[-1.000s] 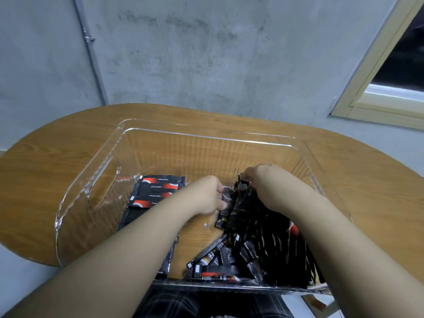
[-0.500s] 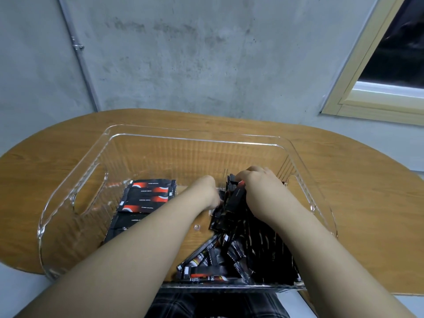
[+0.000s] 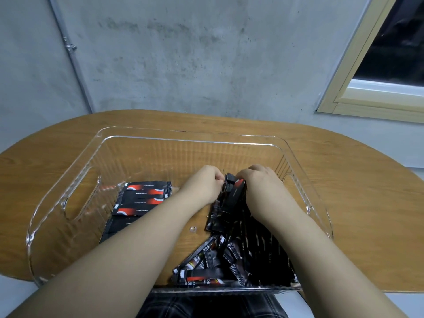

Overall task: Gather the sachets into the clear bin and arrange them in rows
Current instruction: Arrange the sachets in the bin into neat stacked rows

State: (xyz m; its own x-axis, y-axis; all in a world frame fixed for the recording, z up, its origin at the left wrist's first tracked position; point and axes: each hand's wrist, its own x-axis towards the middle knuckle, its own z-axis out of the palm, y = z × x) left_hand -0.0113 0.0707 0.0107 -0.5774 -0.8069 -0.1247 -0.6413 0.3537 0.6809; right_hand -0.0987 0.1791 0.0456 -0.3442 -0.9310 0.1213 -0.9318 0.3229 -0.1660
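A clear bin (image 3: 188, 140) stands on the wooden table (image 3: 355, 184). In its left part lies a neat row of black-and-red sachets (image 3: 142, 198), overlapping one another. A loose pile of black sachets (image 3: 247, 251) fills the right part. Both my hands are inside the bin at the far end of that pile. My left hand (image 3: 204, 184) and my right hand (image 3: 257, 180) together pinch the top ends of a small bunch of sachets (image 3: 231, 196), which stands tilted between them. My forearms hide parts of the row and the pile.
The bin has a cut-out handle (image 3: 78, 203) in its left wall. A grey concrete wall (image 3: 183, 53) rises right behind the table, with a window frame (image 3: 367, 88) at the right. Plaid cloth (image 3: 206, 306) shows below the table's near edge.
Both hands have stayed at the bunch of sachets and drawn slightly closer together. The view has shifted, so the bin sits lower and more to the left in the frame.
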